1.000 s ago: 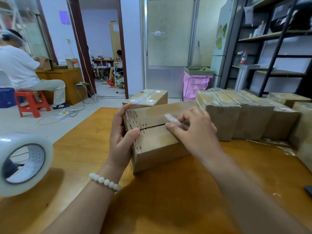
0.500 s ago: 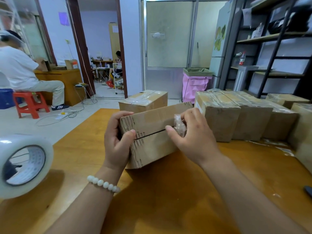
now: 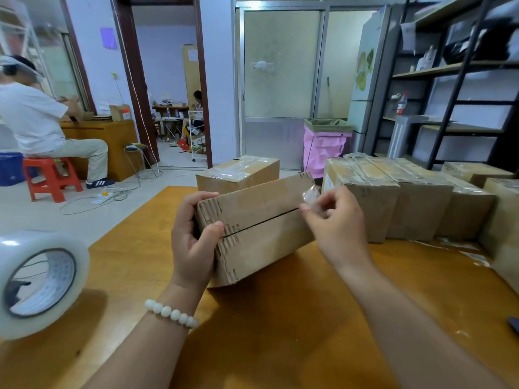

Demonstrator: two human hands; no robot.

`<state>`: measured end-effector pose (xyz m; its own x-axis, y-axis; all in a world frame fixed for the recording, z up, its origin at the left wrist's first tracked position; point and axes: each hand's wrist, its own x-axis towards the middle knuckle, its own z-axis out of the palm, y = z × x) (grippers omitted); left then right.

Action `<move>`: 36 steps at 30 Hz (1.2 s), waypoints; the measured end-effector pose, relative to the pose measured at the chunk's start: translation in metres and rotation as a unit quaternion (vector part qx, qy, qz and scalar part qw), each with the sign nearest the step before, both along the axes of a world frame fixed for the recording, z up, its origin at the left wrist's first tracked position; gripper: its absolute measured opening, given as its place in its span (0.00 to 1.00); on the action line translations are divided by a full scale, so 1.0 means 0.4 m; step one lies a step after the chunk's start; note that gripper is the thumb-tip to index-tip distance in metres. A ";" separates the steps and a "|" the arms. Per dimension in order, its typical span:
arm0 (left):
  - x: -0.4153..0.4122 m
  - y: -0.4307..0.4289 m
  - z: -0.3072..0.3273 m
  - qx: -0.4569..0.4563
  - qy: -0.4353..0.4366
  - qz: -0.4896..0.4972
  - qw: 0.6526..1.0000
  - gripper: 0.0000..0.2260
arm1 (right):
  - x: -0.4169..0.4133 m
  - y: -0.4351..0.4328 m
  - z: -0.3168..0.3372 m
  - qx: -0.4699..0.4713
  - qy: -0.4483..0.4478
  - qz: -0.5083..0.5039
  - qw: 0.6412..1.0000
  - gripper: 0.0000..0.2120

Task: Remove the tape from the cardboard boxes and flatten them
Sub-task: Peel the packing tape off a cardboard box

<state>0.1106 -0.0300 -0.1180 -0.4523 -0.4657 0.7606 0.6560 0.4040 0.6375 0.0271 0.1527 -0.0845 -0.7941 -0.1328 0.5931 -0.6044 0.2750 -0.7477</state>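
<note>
- Brown corrugated cardboard box [image 3: 261,228], held tilted above the middle of the orange-brown wooden tabletop [image 3: 280,332], its long axis running from lower left up to upper right; the dark seam between its two flaps faces the camera and looks bare of tape, though the far faces are hidden
- Row of taped brown cardboard boxes [image 3: 393,197] along the far right edge of the tabletop, just behind the right hand; a pull away to the right has little room before meeting them, so I judge an upward or nearer path is freer
- Single taped brown box [image 3: 238,174] at the far edge, just behind the held box
- Large roll of clear packing tape [image 3: 39,284] standing near the left edge, well apart from both hands and out of the way
- Left hand [image 3: 193,242], closed around the box's left end, thumb across the torn corrugated edge by the seam; it steadies the box
- Right hand [image 3: 337,223], at the box's right end and so the nearer one to the seam's right end; fingers pinched shut on the tape wad
- Small crumpled wad of clear tape [image 3: 310,196], at the upper right corner of the box; whether it is attached there I cannot tell
</note>
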 end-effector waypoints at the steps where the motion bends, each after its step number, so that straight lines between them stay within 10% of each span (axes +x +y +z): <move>1: 0.000 -0.001 -0.003 -0.005 0.002 0.000 1.000 0.13 | -0.017 0.014 0.003 -0.023 -0.007 -0.020 1.000 0.13; 13: 0.000 0.000 -0.005 -0.031 0.009 0.013 0.999 0.15 | 0.008 -0.007 -0.013 -0.058 0.039 0.115 0.991 0.05; 20: 0.001 0.001 -0.004 -0.021 0.005 0.016 1.000 0.15 | -0.025 -0.010 -0.040 0.079 0.045 -0.010 0.996 0.13; 36: 0.006 -0.001 0.005 0.019 -0.003 -0.009 1.000 0.12 | -0.052 0.026 -0.021 -0.107 -0.017 0.004 0.994 0.09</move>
<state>0.1131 -0.0302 -0.1158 -0.4652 -0.4865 0.7396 0.6591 0.3674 0.6562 0.0063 0.1632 -0.0931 -0.8133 -0.0133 0.5818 -0.5799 0.1025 -0.8082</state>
